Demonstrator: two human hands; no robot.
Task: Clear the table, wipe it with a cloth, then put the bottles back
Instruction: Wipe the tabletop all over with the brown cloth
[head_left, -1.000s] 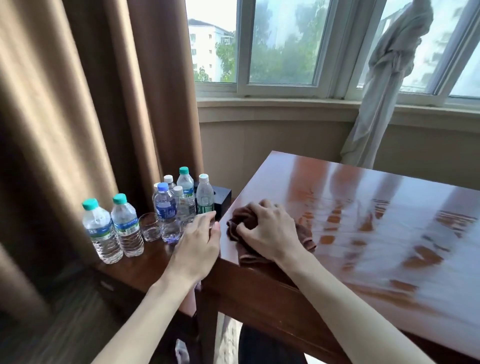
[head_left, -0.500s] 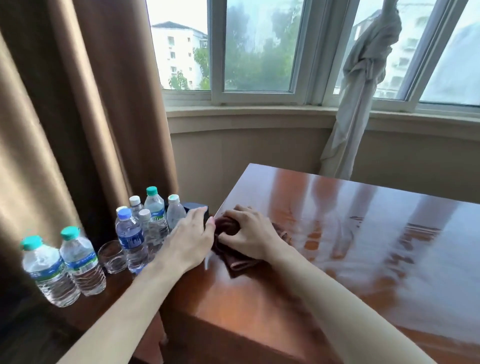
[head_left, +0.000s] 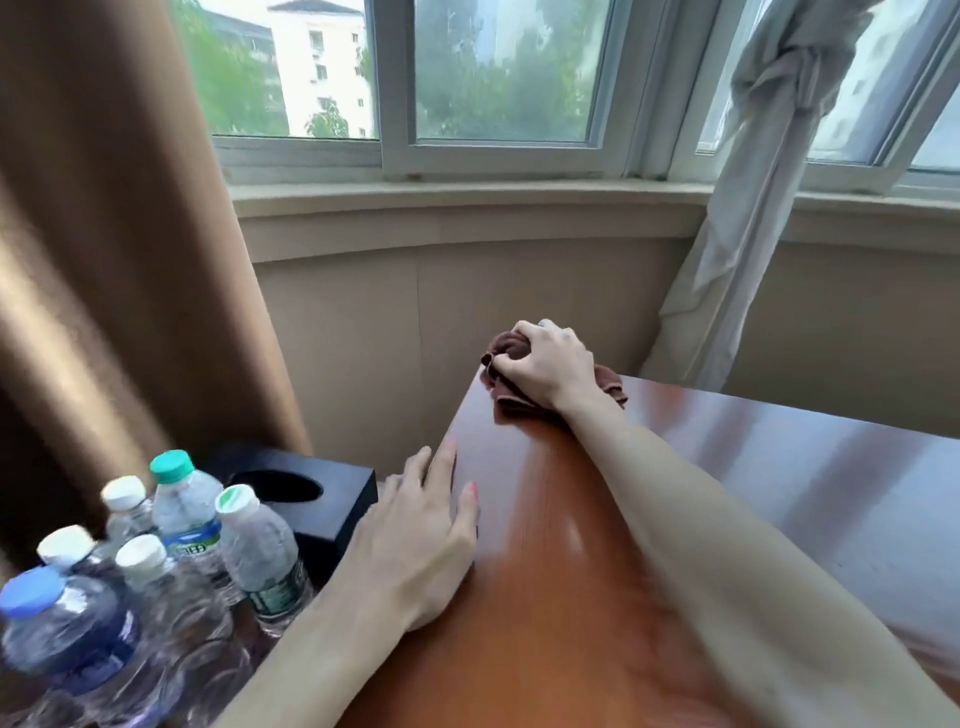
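I saw a bay window across the far wall, its white frames meeting over a curved sill. Daylight came through the panes. Outside stood green trees and a pale block of flats. Below the sill the wall was panelled in beige. A heavy brown curtain hung down the left side. On the right a thin white curtain was tied in a knot and fell to the wall. The glossy reddish wood worktop caught the window light in pale streaks.
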